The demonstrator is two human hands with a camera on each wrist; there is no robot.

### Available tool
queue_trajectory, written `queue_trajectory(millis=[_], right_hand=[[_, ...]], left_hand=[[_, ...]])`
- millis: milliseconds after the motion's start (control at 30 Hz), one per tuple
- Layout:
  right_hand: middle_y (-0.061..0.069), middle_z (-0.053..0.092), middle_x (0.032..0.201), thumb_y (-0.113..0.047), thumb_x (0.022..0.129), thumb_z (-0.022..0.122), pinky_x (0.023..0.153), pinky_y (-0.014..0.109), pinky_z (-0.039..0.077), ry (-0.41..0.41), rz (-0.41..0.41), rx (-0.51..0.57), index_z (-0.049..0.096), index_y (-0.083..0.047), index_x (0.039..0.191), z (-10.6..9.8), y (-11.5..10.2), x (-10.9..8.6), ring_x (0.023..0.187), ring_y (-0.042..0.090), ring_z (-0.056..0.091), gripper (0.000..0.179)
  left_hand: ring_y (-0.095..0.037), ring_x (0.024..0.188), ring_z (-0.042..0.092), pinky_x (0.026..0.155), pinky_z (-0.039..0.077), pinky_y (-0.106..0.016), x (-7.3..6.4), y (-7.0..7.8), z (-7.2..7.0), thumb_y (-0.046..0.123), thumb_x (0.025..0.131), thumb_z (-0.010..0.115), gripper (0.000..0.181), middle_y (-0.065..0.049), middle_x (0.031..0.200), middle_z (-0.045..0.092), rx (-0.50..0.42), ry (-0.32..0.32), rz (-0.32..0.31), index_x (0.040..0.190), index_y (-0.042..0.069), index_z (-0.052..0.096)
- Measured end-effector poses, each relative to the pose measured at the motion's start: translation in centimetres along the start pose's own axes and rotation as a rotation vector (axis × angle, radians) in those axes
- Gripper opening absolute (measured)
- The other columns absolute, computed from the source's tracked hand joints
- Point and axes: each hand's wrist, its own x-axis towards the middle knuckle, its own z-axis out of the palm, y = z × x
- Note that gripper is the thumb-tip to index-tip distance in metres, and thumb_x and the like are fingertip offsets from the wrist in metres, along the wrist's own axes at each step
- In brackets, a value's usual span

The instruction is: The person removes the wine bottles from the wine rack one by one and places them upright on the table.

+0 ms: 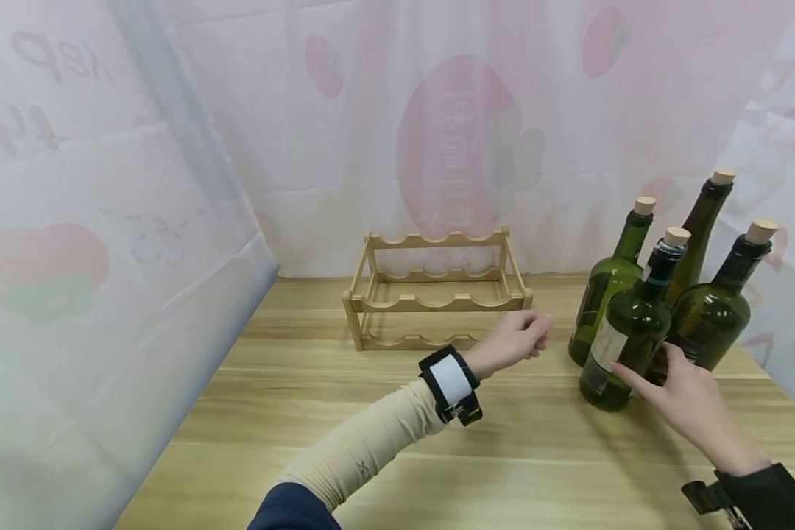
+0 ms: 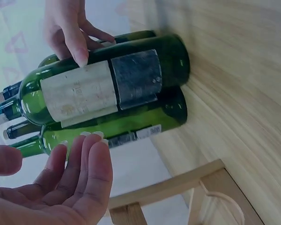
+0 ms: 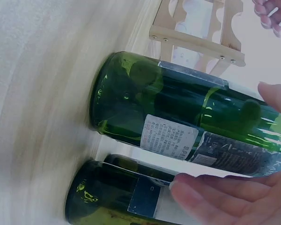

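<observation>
Several green glass wine bottles with corks stand in a group on the right of the table in the head view. My right hand [image 1: 692, 397] is round the nearest wine bottle [image 1: 632, 327], thumb at its pale label and fingers on the far side. The right wrist view shows that wine bottle [image 3: 178, 112] between thumb [image 3: 275, 97] and fingers [image 3: 225, 197]. My left hand [image 1: 513, 340] hovers in front of the wooden wine rack [image 1: 437, 303], holding nothing. In the left wrist view, its fingers [image 2: 96, 173] are loosely bent near the bottles.
The other wine bottles, one at the left [image 1: 606, 291], one at the back [image 1: 698, 228] and one at the right [image 1: 712, 316], stand close behind the gripped one. The rack stands at the table's back edge, before a printed curtain [image 1: 344, 147]. Wooden tabletop [image 1: 271, 412] lies in front.
</observation>
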Motion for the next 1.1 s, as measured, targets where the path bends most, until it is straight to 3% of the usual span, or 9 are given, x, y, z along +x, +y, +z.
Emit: queue_trajectory(millis=[133,267,367,500,800,933,1100], right_hand=[[0.048,0.052,0.112,-0.052,0.087,0.064,0.070,0.060,0.046,-0.010,0.013,-0.022,0.037,0.024,0.130,-0.1,0.0,-0.4,0.095,0.062,0.054,0.091],[0.045,0.055,0.113,-0.055,0.089,0.060,0.067,0.057,0.045,-0.021,0.036,-0.057,0.042,0.024,0.124,-0.4,-0.2,-0.7,0.091,0.060,0.055,0.089],[0.042,0.060,0.101,-0.055,0.089,0.060,0.060,0.050,0.044,0.007,0.036,-0.069,0.047,0.022,0.114,-0.4,-0.5,-0.9,0.078,0.054,0.059,0.082],[0.026,0.062,0.078,-0.054,0.088,0.062,0.051,0.038,0.038,0.051,0.027,-0.083,0.050,0.012,0.098,-0.6,-0.8,-1.2,0.061,0.035,0.059,0.068],[0.011,0.067,0.073,-0.054,0.089,0.061,0.057,0.042,0.044,0.011,-0.003,-0.078,0.054,0.003,0.091,-0.8,-1.7,-1.6,0.061,0.025,0.061,0.057],[0.009,0.068,0.076,-0.054,0.089,0.061,0.059,0.040,0.046,-0.029,-0.010,-0.045,0.056,0.001,0.092,-0.3,-2.6,-1.6,0.063,0.021,0.062,0.055],[0.012,0.071,0.083,-0.055,0.088,0.062,0.064,0.042,0.051,-0.074,-0.037,-0.009,0.059,-0.001,0.098,0.5,-4.0,-1.4,0.073,0.024,0.067,0.056]], left_hand=[[-0.008,0.067,0.055,0.062,0.051,-0.018,-0.7,-0.8,-0.8,0.030,0.103,0.045,0.035,-0.012,0.082,0.062,0.028,0.036,-0.005,0.085,0.004,0.058],[-0.007,0.059,0.045,0.053,0.039,-0.017,-1.2,-1.5,-1.6,0.032,0.103,0.045,0.037,-0.002,0.072,0.054,0.085,0.067,-0.005,0.080,0.006,0.056],[-0.008,0.054,0.039,0.049,0.033,-0.020,-1.7,-2.0,-2.4,0.033,0.103,0.044,0.037,0.004,0.066,0.047,0.130,0.094,-0.010,0.077,0.008,0.053],[-0.009,0.054,0.038,0.049,0.032,-0.021,-2.3,-2.5,-3.3,0.034,0.103,0.043,0.038,0.005,0.064,0.043,0.167,0.123,-0.026,0.076,0.008,0.053],[-0.011,0.056,0.039,0.052,0.034,-0.022,-3.4,-3.8,-5.0,0.030,0.102,0.046,0.038,0.003,0.064,0.044,0.169,0.190,-0.037,0.075,0.005,0.055],[-0.011,0.057,0.041,0.052,0.035,-0.023,-3.8,-4.2,-5.7,0.032,0.102,0.047,0.037,0.003,0.066,0.046,0.192,0.213,-0.052,0.079,0.005,0.057],[-0.012,0.059,0.043,0.053,0.036,-0.023,-4.2,-4.7,-6.5,0.035,0.101,0.047,0.036,0.001,0.068,0.048,0.216,0.240,-0.075,0.083,0.006,0.060]])
